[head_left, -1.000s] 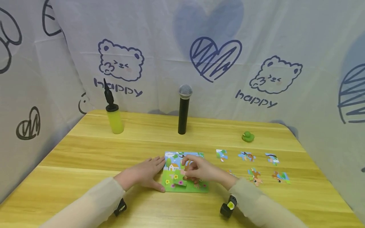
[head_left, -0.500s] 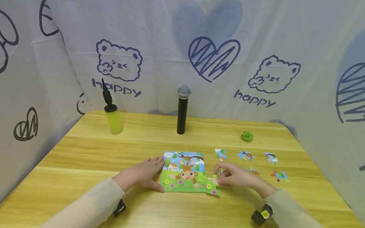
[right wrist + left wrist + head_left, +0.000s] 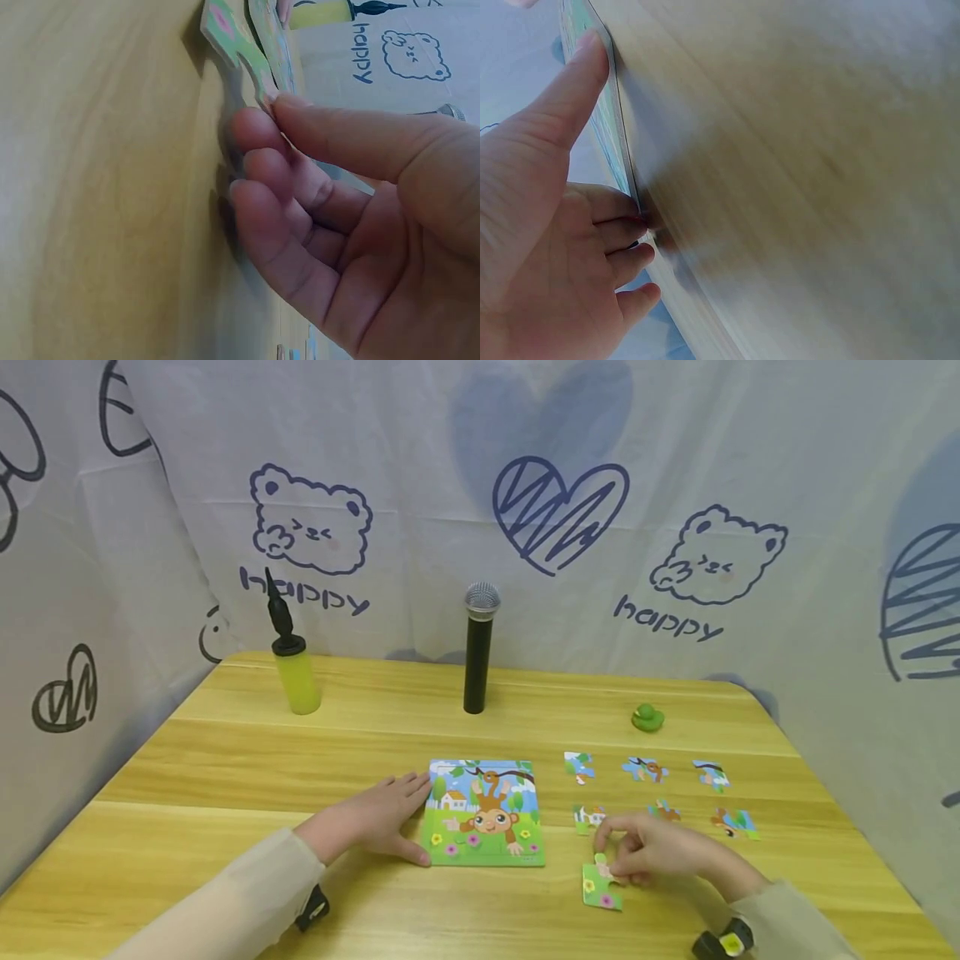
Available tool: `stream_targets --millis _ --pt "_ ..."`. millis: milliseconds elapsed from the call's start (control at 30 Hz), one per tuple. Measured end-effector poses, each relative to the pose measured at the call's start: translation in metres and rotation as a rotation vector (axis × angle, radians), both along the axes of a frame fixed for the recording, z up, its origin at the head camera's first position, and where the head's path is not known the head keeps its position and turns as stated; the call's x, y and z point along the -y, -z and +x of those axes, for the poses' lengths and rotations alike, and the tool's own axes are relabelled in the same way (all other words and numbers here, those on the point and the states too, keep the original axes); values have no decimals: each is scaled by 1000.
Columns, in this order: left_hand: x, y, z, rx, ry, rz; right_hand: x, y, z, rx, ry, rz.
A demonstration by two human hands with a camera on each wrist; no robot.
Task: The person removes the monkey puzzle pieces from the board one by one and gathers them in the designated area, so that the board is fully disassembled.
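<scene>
A green puzzle piece with flowers [image 3: 597,888] is pinched between thumb and forefinger of my right hand [image 3: 660,850], close over the table right of the puzzle board. In the right wrist view the same puzzle piece [image 3: 234,34] juts out beyond the fingertips, tilted to the table. The square puzzle board [image 3: 483,814], printed with a hanging monkey, a house and flowers, lies flat. Along its left edge my left hand [image 3: 378,818] rests with fingers straight. In the left wrist view the left thumb [image 3: 574,86] touches the board's edge.
Several loose puzzle pieces lie in two rows to the right, among them a house piece [image 3: 588,817] and a branch piece [image 3: 710,775]. Behind stand a yellow pump [image 3: 300,681], a microphone [image 3: 477,652] and a green toy duck [image 3: 648,717].
My right hand has carried the flower puzzle piece off from above the board, rightward and toward me, down near the table. The left hand has stayed at the board's left edge.
</scene>
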State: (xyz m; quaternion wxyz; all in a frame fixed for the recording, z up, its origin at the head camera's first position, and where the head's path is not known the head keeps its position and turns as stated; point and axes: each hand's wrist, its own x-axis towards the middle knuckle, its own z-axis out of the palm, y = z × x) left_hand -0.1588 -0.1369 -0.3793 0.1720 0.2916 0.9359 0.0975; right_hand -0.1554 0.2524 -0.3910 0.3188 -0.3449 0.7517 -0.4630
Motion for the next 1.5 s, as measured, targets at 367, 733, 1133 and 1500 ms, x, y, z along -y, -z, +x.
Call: stream_targets --millis 367,733,1133,1500 --pt "0 -1 0 -1 -2 -6 0 1 3 37 -29 47" --pt "0 0 0 -6 0 -12 2 -1 0 28 -19 80" --pt "0 -1 1 0 -6 -6 30 -14 -10 -119 -7 122" --pt "0 -3 1 7 -8 -1 81 -15 -20 -255 27 186"
